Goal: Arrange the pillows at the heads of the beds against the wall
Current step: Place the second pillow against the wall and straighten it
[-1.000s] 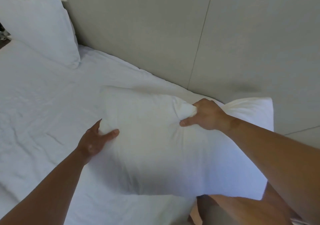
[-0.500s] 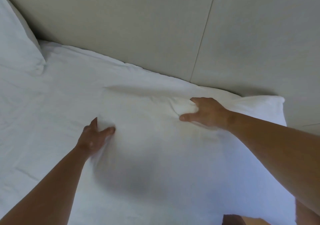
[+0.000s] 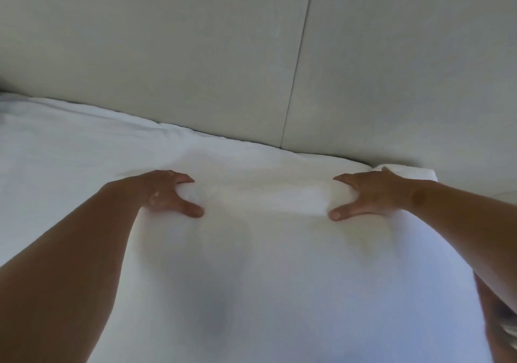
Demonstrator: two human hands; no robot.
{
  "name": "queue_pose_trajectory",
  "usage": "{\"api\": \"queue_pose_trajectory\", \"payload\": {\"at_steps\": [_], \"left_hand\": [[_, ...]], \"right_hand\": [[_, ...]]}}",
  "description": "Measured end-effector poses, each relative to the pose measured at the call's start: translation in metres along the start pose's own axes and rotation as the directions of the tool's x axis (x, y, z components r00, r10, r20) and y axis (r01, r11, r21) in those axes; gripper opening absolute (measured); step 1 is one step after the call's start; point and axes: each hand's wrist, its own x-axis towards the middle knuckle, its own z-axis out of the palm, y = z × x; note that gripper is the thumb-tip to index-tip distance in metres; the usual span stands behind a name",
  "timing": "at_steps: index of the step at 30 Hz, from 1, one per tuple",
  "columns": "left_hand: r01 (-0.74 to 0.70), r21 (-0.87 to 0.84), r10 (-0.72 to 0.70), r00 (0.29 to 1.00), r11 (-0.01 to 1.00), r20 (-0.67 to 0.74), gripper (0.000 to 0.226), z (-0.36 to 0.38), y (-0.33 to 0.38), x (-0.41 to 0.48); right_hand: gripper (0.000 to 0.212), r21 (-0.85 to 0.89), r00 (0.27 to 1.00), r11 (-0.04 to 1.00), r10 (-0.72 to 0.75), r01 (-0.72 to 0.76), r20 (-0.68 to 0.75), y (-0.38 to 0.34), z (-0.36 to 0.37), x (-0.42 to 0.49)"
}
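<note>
Lighting soft and diffuse, moderately bright; source direction cannot be told. White fabric pillow [image 3: 263, 223] nearly overexposed between the hands, its folds and edges washed out. Grey-blue shadow pools on the near part of the pillow, below the forearms. Whole frame slightly soft, with motion blur. Wide-angle bending shows in the seam of the pale beige panelled wall [image 3: 167, 55]. No glare.

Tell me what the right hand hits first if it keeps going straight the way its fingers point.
The right hand already presses the pillow; going straight on, it would likely meet the padded wall panel behind the pillow's far edge, though depth is unclear.
</note>
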Motion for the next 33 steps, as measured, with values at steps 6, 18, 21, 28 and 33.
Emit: {"api": "queue_pose_trajectory", "payload": {"at_steps": [6,18,21,28,33], "left_hand": [[0.016,-0.018,-0.015,0.996,1.000,0.086,0.155,0.009,-0.005,0.010],[-0.136,0.012,0.135,0.963,0.991,-0.232,0.044,-0.047,-0.009,-0.073],[-0.111,0.007,0.107,0.943,0.994,-0.314,0.056,-0.077,-0.005,-0.098],[-0.064,0.075,0.093,0.850,0.995,-0.519,0.042,-0.143,0.007,-0.126],[0.024,0.143,0.074,0.766,0.989,-0.639,0.065,-0.182,0.009,-0.127]], "right_hand": [[0.095,0.039,0.994,0.998,-0.052,0.055,-0.092,-0.015,0.012,0.012],[0.064,0.217,0.964,0.974,-0.002,0.062,-0.266,-0.027,-0.021,-0.075],[0.076,0.175,0.937,0.982,-0.006,0.071,-0.348,-0.041,-0.043,-0.096],[0.067,0.145,0.859,0.986,0.002,0.084,-0.512,-0.078,-0.089,-0.119],[0.070,0.032,0.736,0.999,0.008,0.018,-0.676,-0.101,-0.108,-0.119]]}}
